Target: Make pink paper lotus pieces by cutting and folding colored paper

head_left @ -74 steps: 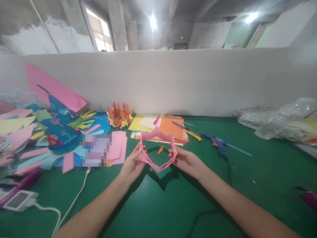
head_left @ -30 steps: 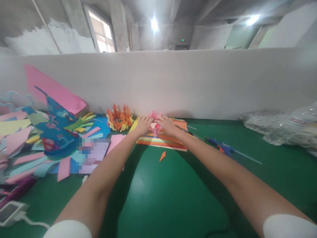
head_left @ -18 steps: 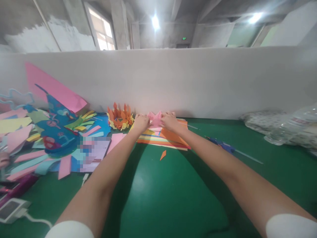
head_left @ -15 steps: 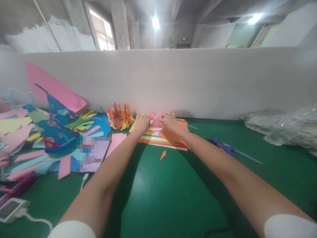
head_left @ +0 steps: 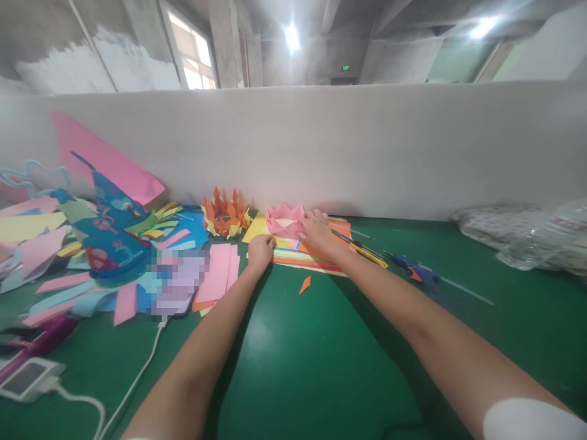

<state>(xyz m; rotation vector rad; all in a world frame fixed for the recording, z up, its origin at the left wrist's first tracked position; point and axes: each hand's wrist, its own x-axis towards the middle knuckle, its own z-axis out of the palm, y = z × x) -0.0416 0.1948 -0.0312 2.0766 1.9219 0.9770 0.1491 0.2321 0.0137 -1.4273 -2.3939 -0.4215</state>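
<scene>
A pink folded-paper crown (head_left: 285,223) stands on a stack of coloured paper (head_left: 298,260) by the white partition. At the crown's right side is my right hand (head_left: 316,231), its fingertips bent against the pink paper. My left hand (head_left: 261,253) is closed at the stack's left edge, just in front of a yellow sheet (head_left: 255,229); what its fingers pinch, if anything, is hidden. An orange and yellow paper crown (head_left: 226,214) sits farther left. In front of the stack lies a small orange paper diamond (head_left: 305,285).
A yellow and black utility knife (head_left: 369,253) and a blue glue gun (head_left: 417,272) lie to the right. Pink strips (head_left: 215,275), a blurred phone (head_left: 178,284) and a blue cone hat (head_left: 112,238) are left. A plastic bottle (head_left: 545,235) lies far right.
My left hand has come off the pink crown and moved nearer, down to the stack's left edge. My right hand stays at the crown, which now shows as a whole ring.
</scene>
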